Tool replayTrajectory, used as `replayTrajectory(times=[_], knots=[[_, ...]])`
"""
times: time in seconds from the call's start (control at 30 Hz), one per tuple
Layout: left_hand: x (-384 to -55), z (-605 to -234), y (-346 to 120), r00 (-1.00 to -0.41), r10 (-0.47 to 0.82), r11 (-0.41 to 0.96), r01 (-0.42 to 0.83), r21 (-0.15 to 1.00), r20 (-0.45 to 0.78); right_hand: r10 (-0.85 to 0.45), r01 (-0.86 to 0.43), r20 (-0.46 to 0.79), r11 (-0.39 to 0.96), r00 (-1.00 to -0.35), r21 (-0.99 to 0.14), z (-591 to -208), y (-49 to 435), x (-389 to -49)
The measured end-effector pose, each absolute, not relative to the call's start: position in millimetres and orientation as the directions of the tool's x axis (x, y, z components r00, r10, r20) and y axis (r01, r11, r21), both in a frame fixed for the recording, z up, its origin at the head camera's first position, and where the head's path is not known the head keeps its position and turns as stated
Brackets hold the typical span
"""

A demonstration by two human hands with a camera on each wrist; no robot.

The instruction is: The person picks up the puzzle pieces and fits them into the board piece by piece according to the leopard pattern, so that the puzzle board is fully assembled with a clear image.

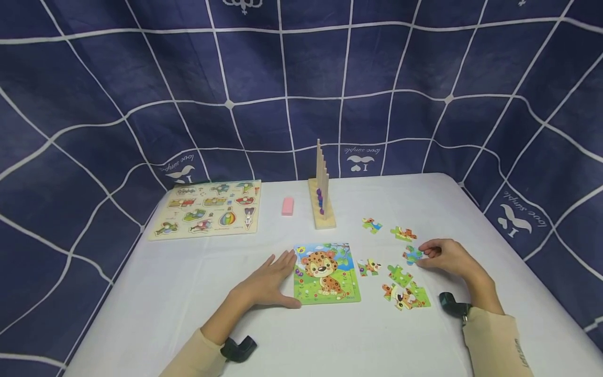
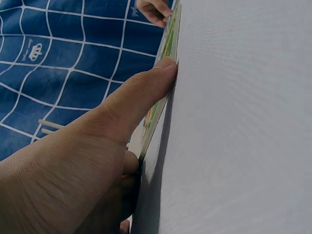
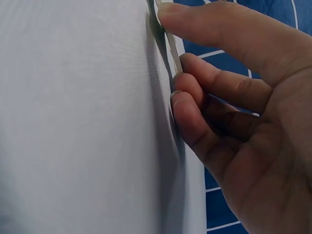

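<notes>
A square leopard puzzle board (image 1: 325, 275) lies flat at the middle of the table. My left hand (image 1: 268, 283) rests at its left edge, fingers stretched out along the side and the thumb at the lower corner. In the left wrist view the thumb (image 2: 141, 90) lies against the board's edge. My right hand (image 1: 445, 256) pinches a blue-green puzzle piece (image 1: 412, 255) between thumb and fingers. From the right wrist the piece (image 3: 171, 51) appears edge-on, close over the white tabletop. Other puzzle pieces lie nearby, including one with a leopard face (image 1: 369, 267) and a green one (image 1: 400, 275).
Further pieces, a blue-and-orange one (image 1: 371, 225) and a green-and-orange one (image 1: 403, 233), lie behind. A wooden stand with upright pegs (image 1: 325, 220), a pink block (image 1: 288, 206) and a vehicle peg board (image 1: 207, 209) occupy the back. A blue checked curtain (image 1: 301, 68) surrounds the table.
</notes>
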State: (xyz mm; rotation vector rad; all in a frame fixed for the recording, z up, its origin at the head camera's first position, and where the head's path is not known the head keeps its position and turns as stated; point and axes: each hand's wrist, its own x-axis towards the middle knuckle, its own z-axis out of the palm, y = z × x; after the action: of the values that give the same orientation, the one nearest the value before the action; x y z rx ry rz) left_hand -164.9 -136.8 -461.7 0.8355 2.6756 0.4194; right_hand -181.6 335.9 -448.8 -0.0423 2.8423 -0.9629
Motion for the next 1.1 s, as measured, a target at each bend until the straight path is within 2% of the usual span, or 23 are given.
replayTrajectory(times=[0.4,0.67,1.1], knots=[[-167,-465,-135,-0.785,0.585,0.794,0.503,0.342,-0.203,-0.087,-0.014,-0.088,0.788,-0.992,-0.615,-446,333,-184],[-165,-466,-135,-0.785,0.583,0.792,0.492,0.361,-0.211,-0.175,-0.099,-0.052,0.748,-0.983,-0.657,-440,316,-191],[-165,-462,-135,-0.788,0.575,0.798,0.483,0.361,-0.218,-0.358,-0.276,-0.011,0.739,-0.934,-0.615,-436,260,-206]])
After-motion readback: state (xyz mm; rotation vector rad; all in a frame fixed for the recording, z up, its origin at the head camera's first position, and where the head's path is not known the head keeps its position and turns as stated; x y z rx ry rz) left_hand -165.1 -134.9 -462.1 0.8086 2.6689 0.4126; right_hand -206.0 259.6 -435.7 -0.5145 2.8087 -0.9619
